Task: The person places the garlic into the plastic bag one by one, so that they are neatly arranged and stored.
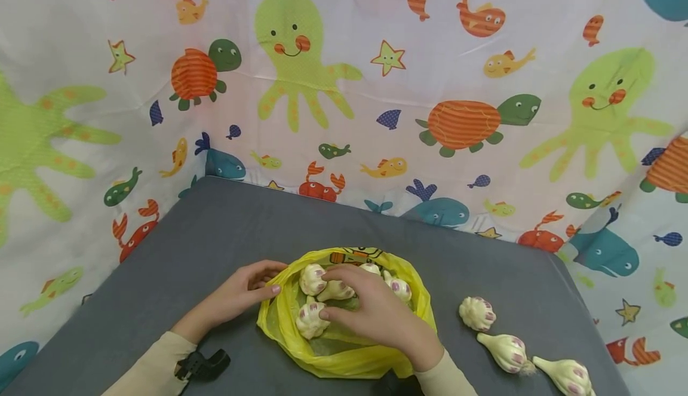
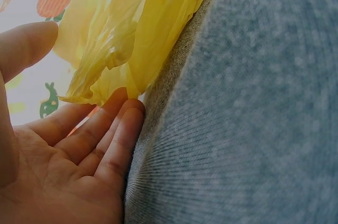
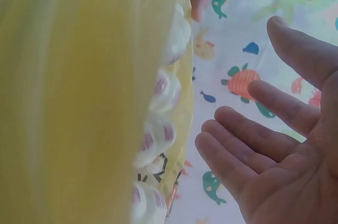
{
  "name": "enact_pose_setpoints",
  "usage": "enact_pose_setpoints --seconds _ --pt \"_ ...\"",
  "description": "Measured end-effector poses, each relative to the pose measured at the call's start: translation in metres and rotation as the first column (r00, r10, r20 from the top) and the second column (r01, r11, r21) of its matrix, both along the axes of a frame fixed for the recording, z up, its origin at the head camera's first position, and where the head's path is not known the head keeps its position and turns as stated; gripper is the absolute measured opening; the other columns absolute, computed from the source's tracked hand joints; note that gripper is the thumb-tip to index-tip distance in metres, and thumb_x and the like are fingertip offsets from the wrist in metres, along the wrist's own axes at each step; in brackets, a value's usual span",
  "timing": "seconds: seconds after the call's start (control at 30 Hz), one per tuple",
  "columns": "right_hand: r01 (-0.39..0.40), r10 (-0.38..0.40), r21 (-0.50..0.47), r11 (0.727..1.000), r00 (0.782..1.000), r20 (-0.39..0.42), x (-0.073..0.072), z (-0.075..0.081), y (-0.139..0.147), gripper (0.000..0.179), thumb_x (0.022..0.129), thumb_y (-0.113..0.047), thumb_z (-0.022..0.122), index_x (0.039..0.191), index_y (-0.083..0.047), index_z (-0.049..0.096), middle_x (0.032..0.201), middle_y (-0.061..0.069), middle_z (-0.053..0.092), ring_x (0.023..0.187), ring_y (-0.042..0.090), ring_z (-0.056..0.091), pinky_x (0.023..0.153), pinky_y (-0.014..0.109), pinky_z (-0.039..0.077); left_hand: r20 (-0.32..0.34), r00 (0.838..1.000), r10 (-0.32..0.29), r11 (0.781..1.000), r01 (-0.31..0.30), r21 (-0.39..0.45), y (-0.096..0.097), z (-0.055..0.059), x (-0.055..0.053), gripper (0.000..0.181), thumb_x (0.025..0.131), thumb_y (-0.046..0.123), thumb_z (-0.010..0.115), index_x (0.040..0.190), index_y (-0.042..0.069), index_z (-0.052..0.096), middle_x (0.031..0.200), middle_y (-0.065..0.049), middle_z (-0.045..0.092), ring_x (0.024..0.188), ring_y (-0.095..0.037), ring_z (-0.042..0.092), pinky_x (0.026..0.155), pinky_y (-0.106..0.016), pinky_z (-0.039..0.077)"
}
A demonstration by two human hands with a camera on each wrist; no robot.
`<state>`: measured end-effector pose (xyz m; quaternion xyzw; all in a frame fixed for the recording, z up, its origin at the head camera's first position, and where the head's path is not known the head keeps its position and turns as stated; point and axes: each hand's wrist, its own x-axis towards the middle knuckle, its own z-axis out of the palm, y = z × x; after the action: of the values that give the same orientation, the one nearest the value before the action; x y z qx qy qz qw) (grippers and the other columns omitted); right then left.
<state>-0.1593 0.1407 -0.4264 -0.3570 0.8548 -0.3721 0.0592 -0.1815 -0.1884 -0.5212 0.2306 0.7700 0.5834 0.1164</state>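
A yellow plastic bag (image 1: pixel 344 363) lies with its mouth spread wide on the dark table. Several garlic bulbs (image 1: pixel 312 319) sit inside it, white with purple patches. My left hand (image 1: pixel 244 294) is at the bag's left rim; in the left wrist view its fingers (image 2: pixel 113 145) touch the yellow plastic, thumb spread apart from them. Over the bag's mouth is my right hand (image 1: pixel 378 315), covering part of the garlic. The right wrist view shows that hand's fingers (image 3: pixel 248 139) loosely extended with nothing between them, beside the bag's edge.
Outside the bag, to the right, a garlic bulb (image 1: pixel 477 313) and two long-necked ones, the nearer a garlic bulb (image 1: pixel 567 377) by the front edge, lie on the grey table (image 1: pixel 258 217). A curtain (image 1: pixel 344 85) printed with sea animals hangs behind and at the sides.
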Motion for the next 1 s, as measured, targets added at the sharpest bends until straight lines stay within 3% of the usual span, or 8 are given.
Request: enact_pose_setpoints --seconds 0.3,0.7,1.0 --pt "0.038 -0.038 0.024 0.999 0.999 -0.003 -0.002 0.005 0.008 0.052 0.099 -0.044 0.084 0.145 -0.023 0.069 0.146 -0.008 0.067 0.14 0.015 0.058 0.114 0.05 0.05 -0.006 1.0 0.005 1.0 -0.005 -0.008 0.0 0.0 0.002 0.047 0.113 0.02 0.064 0.155 0.001 0.056 0.147 -0.019 0.063 0.128 -0.038 0.063 0.1 -0.031 0.056" --pt "0.062 -0.061 0.021 0.998 0.997 -0.049 -0.006 0.012 0.019 0.053 0.095 -0.041 0.088 0.141 -0.019 0.071 0.144 -0.007 0.068 0.138 0.018 0.06 0.112 0.051 0.052 0.004 1.0 0.02 1.0 -0.02 -0.016 0.0 0.002 0.001 0.045 0.113 0.019 0.064 0.155 0.003 0.057 0.145 -0.017 0.064 0.125 -0.031 0.065 0.099 -0.032 0.056" --pt "0.093 -0.093 0.013 0.996 0.996 0.008 -0.008 0.018 0.029 0.056 0.097 -0.039 0.087 0.144 -0.014 0.069 0.152 -0.001 0.063 0.146 0.027 0.055 0.115 0.056 0.048 0.007 1.0 0.006 1.0 -0.006 -0.007 0.002 0.007 0.001 0.046 0.113 0.018 0.064 0.155 0.001 0.057 0.144 -0.019 0.064 0.125 -0.037 0.064 0.098 -0.032 0.056"
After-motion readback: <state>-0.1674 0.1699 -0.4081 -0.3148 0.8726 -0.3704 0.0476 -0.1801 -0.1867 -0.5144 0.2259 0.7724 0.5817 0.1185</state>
